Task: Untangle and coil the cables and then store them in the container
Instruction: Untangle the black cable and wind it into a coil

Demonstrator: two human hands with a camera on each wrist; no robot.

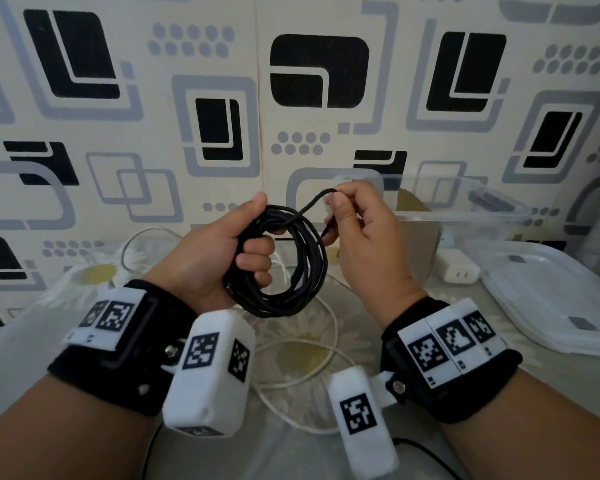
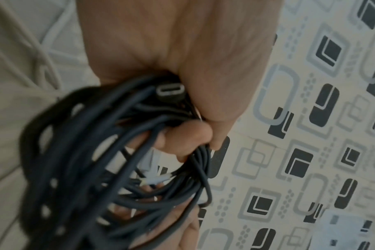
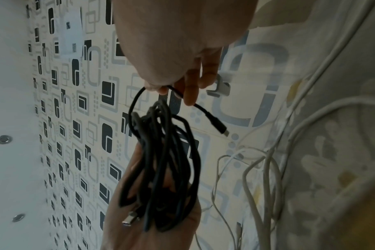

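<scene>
My left hand [image 1: 236, 251] grips a coil of black cable [image 1: 300, 271] held above the table, fingers curled through the loops. One connector [image 2: 170, 90] of this cable sits against the left palm. My right hand [image 1: 354, 216] pinches the cable's free end [image 3: 139, 98] just right of the coil, and the end plug [image 3: 219, 127] hangs below the fingers. A white cable [image 1: 312, 344] lies loose on the table under both hands. The clear plastic container [image 1: 465, 206] stands at the back right.
A clear container lid [image 1: 568, 296] lies on the table at the right. A white charger plug [image 1: 459, 270] sits between lid and container. The table has a daisy-print cloth [image 1: 97, 275]. A patterned wall [image 1: 222, 98] stands close behind.
</scene>
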